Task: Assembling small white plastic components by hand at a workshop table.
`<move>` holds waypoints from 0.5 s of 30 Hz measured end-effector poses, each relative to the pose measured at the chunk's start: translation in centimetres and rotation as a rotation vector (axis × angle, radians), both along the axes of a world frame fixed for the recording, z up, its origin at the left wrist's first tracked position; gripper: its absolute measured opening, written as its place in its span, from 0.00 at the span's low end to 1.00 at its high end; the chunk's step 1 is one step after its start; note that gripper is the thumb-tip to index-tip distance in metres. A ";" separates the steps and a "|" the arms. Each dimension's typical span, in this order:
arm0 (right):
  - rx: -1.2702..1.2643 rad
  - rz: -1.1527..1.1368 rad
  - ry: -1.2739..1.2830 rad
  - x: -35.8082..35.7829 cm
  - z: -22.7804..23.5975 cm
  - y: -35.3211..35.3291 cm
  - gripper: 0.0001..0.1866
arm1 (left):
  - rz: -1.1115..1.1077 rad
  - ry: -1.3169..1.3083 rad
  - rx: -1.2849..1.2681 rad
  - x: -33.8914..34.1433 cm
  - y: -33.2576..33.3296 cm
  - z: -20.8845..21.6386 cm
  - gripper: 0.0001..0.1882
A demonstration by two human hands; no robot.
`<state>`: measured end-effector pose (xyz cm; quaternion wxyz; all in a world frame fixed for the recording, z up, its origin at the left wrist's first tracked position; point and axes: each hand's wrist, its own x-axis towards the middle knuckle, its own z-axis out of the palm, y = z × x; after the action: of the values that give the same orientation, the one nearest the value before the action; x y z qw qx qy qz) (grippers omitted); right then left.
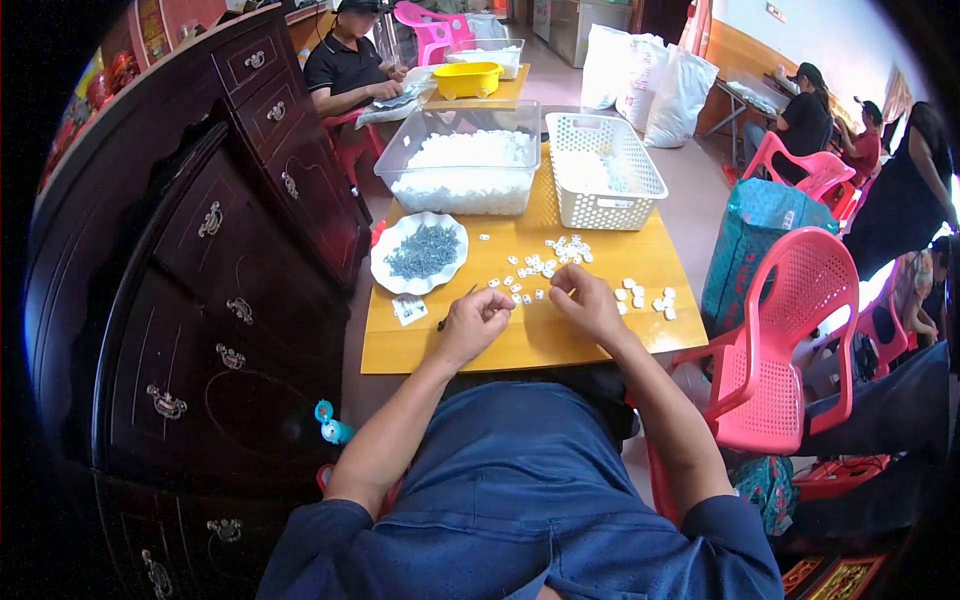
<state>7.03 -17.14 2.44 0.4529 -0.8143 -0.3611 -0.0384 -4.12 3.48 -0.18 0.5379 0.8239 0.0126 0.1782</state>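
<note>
Over the near part of a yellow tabletop (400, 345), my left hand (477, 325) has its thumb and fingers pinched together. What they hold is too small to name. A thin dark stick-like thing (442, 323) shows beside that hand. Facing it, my right hand (590, 303) is curled with thumb and forefinger closed, their contents hidden. Small white plastic pieces with dark holes (570, 248) lie scattered just beyond both hands. Several plain white pieces (638, 296) sit right of my right hand. A white scalloped dish (382, 245) holds a heap of small grey screw-like parts (425, 252).
Behind the loose pieces stand a clear bin (395, 180) of white parts and a white perforated basket (610, 212). A small card (409, 309) lies by the dish. Dark cabinets (230, 300) line the left; a pink chair (765, 370) stands right. Other people sit farther off.
</note>
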 end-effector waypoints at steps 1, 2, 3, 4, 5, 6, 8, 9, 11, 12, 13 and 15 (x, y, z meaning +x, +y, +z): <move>0.035 0.033 0.066 -0.1 0.0 0.0 0.06 | -0.019 -0.006 -0.029 0.0 0.0 0.1 0.04; 0.070 0.065 0.133 -0.3 0.1 0.0 0.07 | -0.018 -0.005 -0.030 0.0 -0.1 0.2 0.04; 0.069 0.066 0.134 -0.6 0.0 -0.1 0.07 | -0.038 -0.016 -0.049 0.0 -0.2 0.3 0.04; 0.053 0.119 0.226 -1.0 -0.2 -0.2 0.08 | -0.059 -0.026 -0.069 -0.2 -0.4 0.6 0.05; 0.037 0.171 0.318 -1.5 -0.4 -0.3 0.10 | -0.058 -0.024 -0.071 -0.3 -0.8 0.9 0.05; 0.090 0.201 0.408 -1.6 -1.2 -0.3 0.10 | -0.091 -0.036 -0.078 -0.5 -1.1 1.2 0.07; 0.117 0.212 0.509 -2.5 -0.6 -0.2 0.10 | -0.119 -0.045 -0.085 -0.8 -1.6 1.4 0.09; 0.144 0.221 0.607 -2.8 -0.3 -0.2 0.10 | -0.128 -0.048 -0.042 -0.9 -1.8 1.4 0.10; 0.168 0.242 0.645 -3.0 0.1 -0.4 0.11 | -0.142 -0.049 0.002 -1.0 -2.0 1.4 0.12; 0.190 0.265 0.680 -3.0 0.1 -0.4 0.11 | -0.132 -0.058 0.031 -1.0 -2.1 1.4 0.12; 0.191 0.264 0.683 -3.1 -0.1 -0.5 0.11 | -0.123 -0.066 0.060 -1.0 -2.2 1.5 0.13; 0.188 0.293 0.732 -3.2 -0.4 -0.5 0.11 | -0.122 -0.085 0.091 -1.1 -2.4 1.8 0.13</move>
<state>3.79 -17.65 2.09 0.6246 -0.6693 -0.2830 0.2861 -5.22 1.07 1.59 0.5098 0.8384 -0.0685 0.1803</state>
